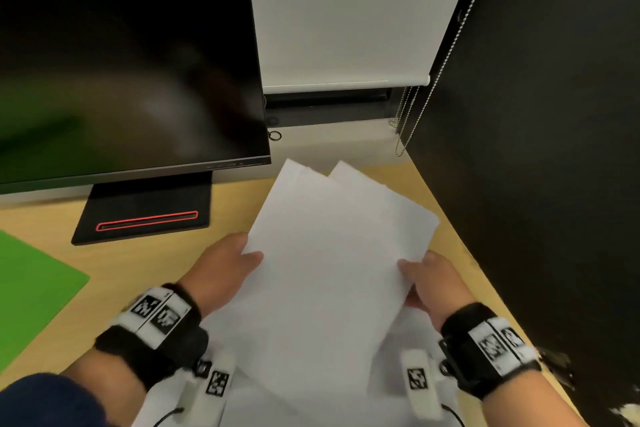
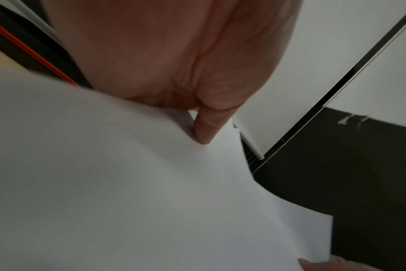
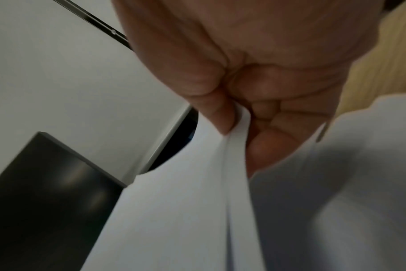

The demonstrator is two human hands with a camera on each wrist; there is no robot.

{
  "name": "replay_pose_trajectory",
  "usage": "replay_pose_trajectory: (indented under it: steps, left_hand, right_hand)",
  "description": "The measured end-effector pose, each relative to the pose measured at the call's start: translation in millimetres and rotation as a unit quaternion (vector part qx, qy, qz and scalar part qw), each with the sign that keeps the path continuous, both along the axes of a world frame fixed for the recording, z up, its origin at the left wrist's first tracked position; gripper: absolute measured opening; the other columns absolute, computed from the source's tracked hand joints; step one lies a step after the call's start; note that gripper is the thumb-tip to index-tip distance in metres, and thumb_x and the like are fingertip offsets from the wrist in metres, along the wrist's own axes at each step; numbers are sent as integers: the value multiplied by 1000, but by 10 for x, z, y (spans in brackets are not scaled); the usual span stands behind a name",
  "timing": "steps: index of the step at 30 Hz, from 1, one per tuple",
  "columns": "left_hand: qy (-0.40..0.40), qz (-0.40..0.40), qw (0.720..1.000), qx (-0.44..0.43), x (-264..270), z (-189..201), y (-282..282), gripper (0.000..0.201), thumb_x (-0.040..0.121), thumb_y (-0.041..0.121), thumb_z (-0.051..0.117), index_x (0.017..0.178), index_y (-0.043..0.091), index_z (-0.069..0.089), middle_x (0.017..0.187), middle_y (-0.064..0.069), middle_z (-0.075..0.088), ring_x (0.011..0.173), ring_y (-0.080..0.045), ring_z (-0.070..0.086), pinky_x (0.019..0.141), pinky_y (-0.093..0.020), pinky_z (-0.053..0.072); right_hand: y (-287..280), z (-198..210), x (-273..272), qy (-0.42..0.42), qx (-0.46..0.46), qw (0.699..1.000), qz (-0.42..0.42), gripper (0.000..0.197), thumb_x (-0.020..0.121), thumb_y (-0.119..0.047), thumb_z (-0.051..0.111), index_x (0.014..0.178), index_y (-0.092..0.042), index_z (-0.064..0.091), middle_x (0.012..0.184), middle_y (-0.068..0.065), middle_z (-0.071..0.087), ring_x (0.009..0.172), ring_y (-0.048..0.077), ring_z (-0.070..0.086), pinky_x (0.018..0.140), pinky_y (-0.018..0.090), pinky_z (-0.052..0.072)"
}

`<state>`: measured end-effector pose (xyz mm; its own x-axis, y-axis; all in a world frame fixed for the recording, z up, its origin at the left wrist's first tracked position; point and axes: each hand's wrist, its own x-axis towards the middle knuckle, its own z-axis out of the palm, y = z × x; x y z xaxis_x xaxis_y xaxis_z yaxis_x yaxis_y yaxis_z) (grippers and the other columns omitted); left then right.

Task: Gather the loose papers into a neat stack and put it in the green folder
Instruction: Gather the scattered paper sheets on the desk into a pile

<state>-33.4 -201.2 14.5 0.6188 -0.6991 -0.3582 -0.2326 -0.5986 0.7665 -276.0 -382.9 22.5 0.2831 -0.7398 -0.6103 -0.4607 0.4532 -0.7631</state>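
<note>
A loose bundle of white papers (image 1: 332, 253) is lifted above the wooden desk (image 1: 145, 260), its far corners fanned out unevenly. My left hand (image 1: 228, 263) pinches the bundle's left edge, thumb on top. My right hand (image 1: 433, 284) pinches the right edge, thumb on top and fingers curled beneath. In the left wrist view my left hand (image 2: 197, 126) presses its thumb onto the papers (image 2: 127, 183). In the right wrist view my right hand (image 3: 243, 117) clamps the papers (image 3: 186, 210) between thumb and fingers. More white sheets (image 1: 311, 402) lie on the desk under the bundle. The green folder (image 1: 31, 291) lies flat at the left.
A dark monitor (image 1: 124, 55) on a black base (image 1: 145, 211) stands at the back left. A black partition (image 1: 547, 149) walls off the right side. A white roller blind (image 1: 346, 10) with a bead chain (image 1: 446, 52) hangs behind the desk.
</note>
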Motion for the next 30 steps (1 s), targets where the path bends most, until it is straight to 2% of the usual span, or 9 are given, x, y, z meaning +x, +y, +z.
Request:
replay_pose_trajectory:
  steps: [6, 9, 12, 16, 18, 20, 23, 26, 30]
  left_hand:
    - [6, 0, 999, 54, -386, -203, 576, 14, 98, 14, 53, 103, 15, 65, 104, -4, 70, 95, -19, 66, 86, -33, 52]
    - [-35, -1, 995, 95, -508, -357, 661, 18, 101, 22, 48, 112, 14, 59, 109, -2, 63, 103, -21, 61, 95, -36, 48]
    - [-58, -33, 992, 111, -653, -444, 638, 27, 102, 30, 44, 122, 15, 56, 117, -3, 57, 114, -23, 54, 104, -37, 42]
    - [-106, -98, 980, 134, -688, -385, 445, 24, 102, 43, 40, 90, 27, 53, 113, -3, 52, 112, -26, 49, 104, -38, 41]
    - [-175, -111, 969, 131, -558, -318, 269, 29, 101, 41, 42, 114, 23, 60, 127, -6, 51, 121, -29, 47, 109, -37, 37]
    - [-234, -145, 953, 126, -408, -268, 81, 45, 101, 37, 45, 140, 17, 50, 145, -6, 43, 134, -28, 38, 112, -37, 35]
    - [-280, -280, 904, 159, -325, -296, -163, 64, 97, 30, 47, 157, 18, 25, 166, -7, 16, 152, -26, 12, 123, -38, 20]
    - [-294, -374, 852, 218, -460, -358, -309, 81, 92, 32, 48, 160, 23, 6, 169, -7, -6, 155, -26, -5, 125, -41, 9]
    - [-324, -413, 809, 264, -694, -416, -403, 84, 91, 43, 45, 159, 22, 0, 167, -15, -12, 154, -39, -5, 122, -49, 18]
  right_hand:
    - [356, -242, -467, 3, 79, 995, 62, 22, 104, -18, 52, 115, -8, 68, 103, 20, 79, 102, 45, 73, 89, 63, 57]
    - [575, -329, -539, -77, 107, 991, 9, 24, 103, -24, 55, 121, -15, 67, 110, 13, 79, 105, 38, 74, 93, 61, 56]
    - [830, -370, -553, -138, 124, 983, -4, 24, 96, -12, 63, 120, -14, 68, 113, 13, 79, 107, 36, 73, 98, 56, 54]
    - [946, -553, -613, -25, -9, 1000, -3, 27, 89, 0, 68, 114, -9, 71, 102, 13, 79, 96, 35, 74, 95, 55, 56]
    - [906, -565, -711, 2, -30, 999, -36, 20, 89, -1, 66, 102, -14, 72, 98, 10, 78, 95, 34, 72, 95, 54, 56]
    - [846, -577, -854, 17, -34, 997, -74, 17, 89, 2, 65, 100, -9, 71, 94, 11, 75, 93, 35, 70, 93, 52, 55]
    - [798, -564, -1019, 55, -41, 992, -107, 18, 88, 4, 67, 106, 2, 68, 93, 18, 71, 89, 35, 64, 84, 42, 50]
    - [795, -476, -1084, 95, -48, 988, -112, 13, 89, 0, 66, 102, -2, 65, 97, 22, 67, 89, 34, 59, 78, 36, 40]
    - [781, -378, -1159, 122, -14, 982, -142, 26, 88, -3, 70, 113, 3, 66, 101, 22, 65, 94, 36, 58, 86, 37, 40]
